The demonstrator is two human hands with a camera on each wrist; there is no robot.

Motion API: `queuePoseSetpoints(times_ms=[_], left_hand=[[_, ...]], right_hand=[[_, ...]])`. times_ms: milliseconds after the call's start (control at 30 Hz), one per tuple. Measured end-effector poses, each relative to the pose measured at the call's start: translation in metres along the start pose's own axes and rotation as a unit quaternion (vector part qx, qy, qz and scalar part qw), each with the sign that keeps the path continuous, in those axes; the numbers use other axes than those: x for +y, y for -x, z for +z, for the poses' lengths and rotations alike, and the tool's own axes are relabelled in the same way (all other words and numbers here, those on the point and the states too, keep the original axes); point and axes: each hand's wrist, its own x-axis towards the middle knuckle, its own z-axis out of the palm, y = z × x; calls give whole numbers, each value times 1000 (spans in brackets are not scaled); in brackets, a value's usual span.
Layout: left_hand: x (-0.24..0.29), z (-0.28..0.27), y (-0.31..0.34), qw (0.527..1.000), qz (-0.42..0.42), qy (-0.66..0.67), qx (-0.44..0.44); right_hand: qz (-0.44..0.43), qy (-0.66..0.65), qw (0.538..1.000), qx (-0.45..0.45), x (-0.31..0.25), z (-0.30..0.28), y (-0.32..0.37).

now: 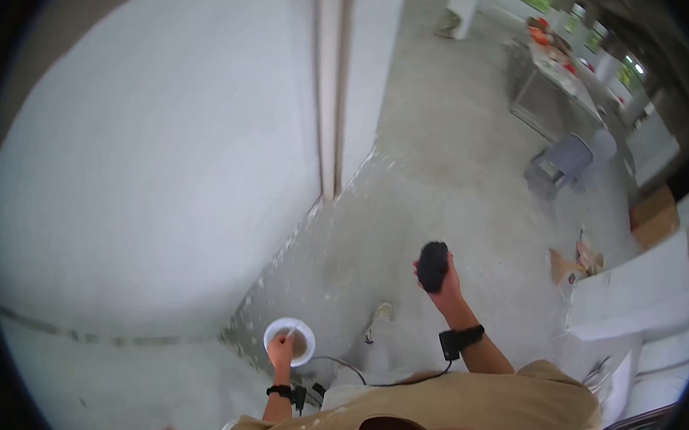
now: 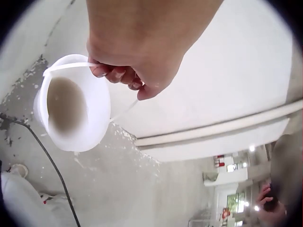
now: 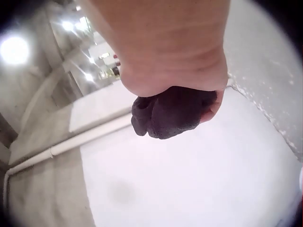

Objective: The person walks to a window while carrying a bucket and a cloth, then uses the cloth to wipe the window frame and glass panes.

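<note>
My left hand (image 1: 281, 353) grips the thin white handle of a small white bucket (image 2: 98, 127), fingers curled round it. The bucket hangs tilted in the left wrist view, with murky greyish-brown liquid (image 2: 66, 108) inside. In the head view the bucket is low and left of centre, near the foot of the white wall. My right hand (image 1: 446, 292) is held out ahead and to the right, palm up, gripping a dark grey bunched cloth (image 3: 170, 116). Fingertips show at the cloth's far edge in the right wrist view; the palm hides part of it.
A white wall (image 1: 181, 162) with a vertical pipe (image 1: 330, 96) rises on the left. A grey bin (image 1: 562, 160) and a long cluttered table (image 1: 552, 93) stand to the right. Cardboard (image 1: 655, 217) lies nearer. A black cable (image 1: 404, 382) runs between my wrists.
</note>
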Motion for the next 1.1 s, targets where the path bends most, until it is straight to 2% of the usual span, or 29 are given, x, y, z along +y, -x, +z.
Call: queuePoseSetpoints(times_ms=[33, 100, 133, 200, 267, 333, 367, 400, 467, 533, 600, 700, 733, 800, 867, 933, 1000, 1033, 1100], left_hand=[[19, 8, -21, 1000, 21, -1, -6], [59, 26, -67, 999, 45, 1, -20], [75, 31, -80, 998, 67, -2, -15], [113, 55, -123, 998, 50, 0, -32], [165, 80, -159, 998, 54, -29, -14], [205, 99, -180, 989, 89, 113, 30], [218, 106, -198, 992, 83, 99, 7], [256, 113, -214, 993, 80, 88, -13], [321, 132, -232, 991, 123, 56, 9], [372, 149, -246, 988, 142, 62, -4], [408, 170, -270, 983, 164, 76, -19], [464, 215, -305, 982, 148, 112, -38], [487, 231, -313, 979, 174, 97, -41], [530, 262, -331, 975, 203, 84, -42], [572, 291, -359, 971, 221, 42, -74], [623, 319, -384, 971, 223, 37, -80], [668, 349, -408, 969, 208, 21, -136], [690, 362, -416, 970, 177, 65, -154], [717, 366, -417, 968, 177, 80, -161]], right_hand=[[-37, -8, 998, 50, -8, -22, -5], [-37, -69, 994, 71, -25, -67, -14], [-62, -119, 990, 51, -32, -88, -8], [-81, -175, 977, 95, -45, -125, -25], [-97, -167, 966, 172, -73, -148, -42], [-108, -156, 965, 182, -114, -163, -68], [-108, -134, 963, 207, -115, -169, -80], [-104, -138, 962, 211, -126, -171, -93], [-97, -165, 960, 206, -168, -162, -135], [-71, -212, 953, 206, -198, -155, -173], [0, -327, 933, 151, -218, -147, -214], [16, -297, 945, 133, -262, -123, -251], [23, -294, 946, 132, -277, -121, -267], [26, -294, 947, 127, -297, -139, -303], [51, -364, 915, 164, -318, -166, -341], [39, -414, 889, 191, -351, -192, -376], [-30, -455, 850, 264, -386, -212, -408], [-39, -462, 844, 270, -405, -215, -418], [-48, -461, 845, 266, -438, -210, -418]])
